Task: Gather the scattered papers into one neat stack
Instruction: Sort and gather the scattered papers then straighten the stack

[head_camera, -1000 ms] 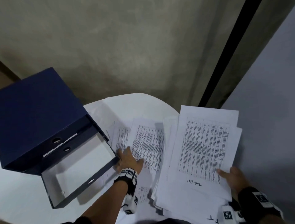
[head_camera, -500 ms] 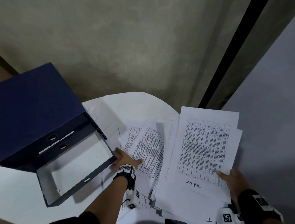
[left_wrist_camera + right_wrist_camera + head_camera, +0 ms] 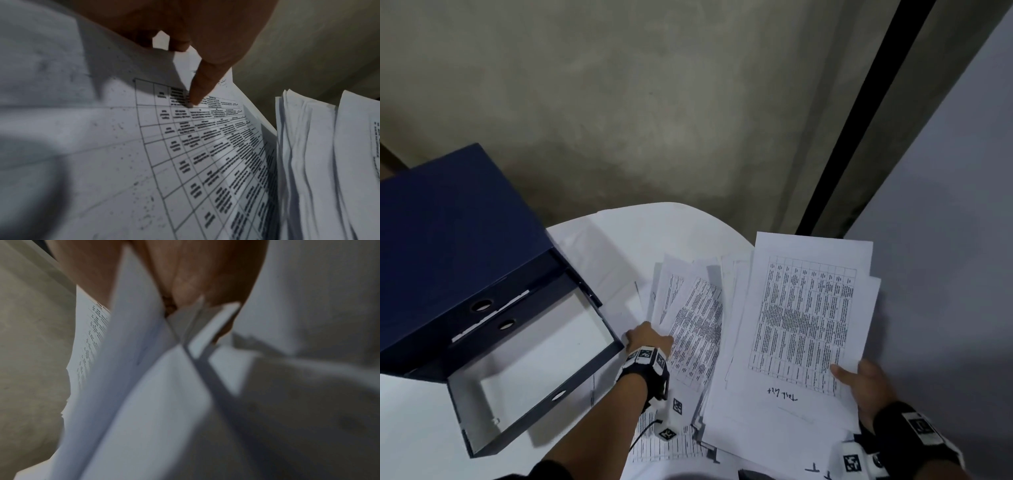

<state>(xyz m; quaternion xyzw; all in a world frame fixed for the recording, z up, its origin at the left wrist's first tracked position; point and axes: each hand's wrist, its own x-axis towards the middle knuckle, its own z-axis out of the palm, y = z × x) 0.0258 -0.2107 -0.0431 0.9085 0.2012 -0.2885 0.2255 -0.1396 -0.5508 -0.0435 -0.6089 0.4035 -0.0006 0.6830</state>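
Note:
My right hand [image 3: 866,387] grips a thick, uneven stack of printed papers [image 3: 804,318] by its near right corner, held over the table's right side. In the right wrist view the thumb and fingers [image 3: 185,272] pinch the stack [image 3: 127,369]. My left hand [image 3: 645,339] holds a few loose sheets with printed tables [image 3: 698,325] just left of the stack, and their right edges touch it. The left wrist view has the thumb [image 3: 202,84] on top of the table sheet [image 3: 205,154], fingers beneath it, with the stack's edge [image 3: 308,154] beside it.
An open dark blue box file [image 3: 448,246] lies on the left of the white table [image 3: 654,226], its white-lined tray [image 3: 534,370] close to my left wrist. More printed sheets [image 3: 671,445] lie under my left forearm. A grey partition [image 3: 945,240] stands right.
My left hand has taken hold of the loose sheets and slid them right, up against the stack. The right hand has kept the stack in place.

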